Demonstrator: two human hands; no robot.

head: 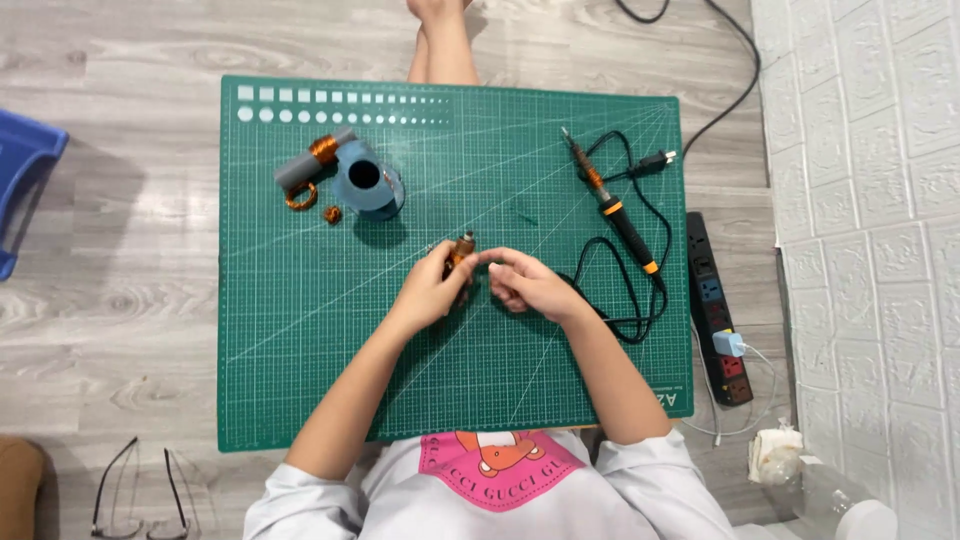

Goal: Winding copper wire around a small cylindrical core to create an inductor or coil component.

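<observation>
Head view, step in hand: the person holds a small copper-wound coil (461,250) over the middle of the green cutting mat (300,330); by the look of it, the work is handling or winding the fine wire on that piece.
Left hand: the left hand (432,288) is curled around the coil, fingers grasping it from below and the side.
Right hand: the right hand (528,285) sits just beside the coil, its fingertips (492,260) pinched together near the coil's edge; whether they hold a wire strand is too fine to tell.
Next move calls for: a steady grip by the left hand and small, careful finger work by the right, judging from how close the two sit.
Nearby on the mat: a blue-grey cylinder (366,182) with copper rings (301,196) beside it at upper left, well apart from the hands; a soldering iron (611,205) with its black cord (640,300) at right, untouched.
Off the mat: a power strip (716,310) at right, eyeglasses (138,495) on the floor at lower left.
Hidden or unclear: the coil's lower part is covered by the fingers; the palms face down; the blue object at far left is cut off.
</observation>
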